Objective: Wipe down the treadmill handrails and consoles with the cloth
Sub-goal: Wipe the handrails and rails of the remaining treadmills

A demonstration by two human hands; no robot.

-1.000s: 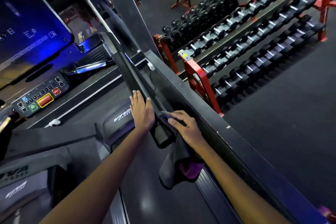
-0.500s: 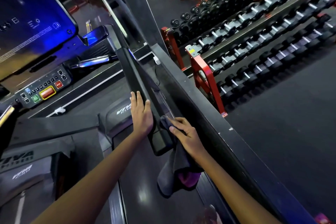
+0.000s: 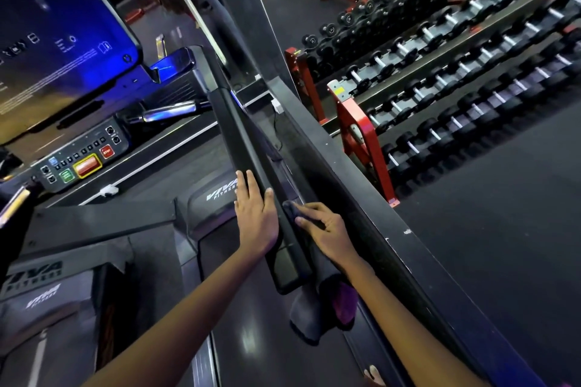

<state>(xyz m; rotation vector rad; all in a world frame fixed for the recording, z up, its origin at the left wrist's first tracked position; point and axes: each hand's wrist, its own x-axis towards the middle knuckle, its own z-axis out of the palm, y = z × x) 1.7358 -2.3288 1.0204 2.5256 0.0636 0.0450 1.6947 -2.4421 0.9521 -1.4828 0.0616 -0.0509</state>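
Left hand (image 3: 255, 217): fingers straight, flat on the handrail's inner side.
Right hand (image 3: 327, 231): fingers curled, pressing the cloth (image 3: 317, 308) on the outer side.
Handrail (image 3: 248, 148): long matte black bar running toward 11 o'clock, blunt near end.
Cloth: dark, soft, hanging at 6 o'clock.
Dumbbell rack (image 3: 361, 135): red frame, 2 o'clock.

Console screen (image 3: 56, 41) cropped at left, its text illegible.

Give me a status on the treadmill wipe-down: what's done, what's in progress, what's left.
Done: nothing shows as finished; no surface reads as visibly wiped. In hand: the right hand presses the dark cloth against the right handrail near its end, while the left hand rests flat on the rail's other side. Left: the rail's upper stretch, the console screen and the button panel, neither touched by a hand.
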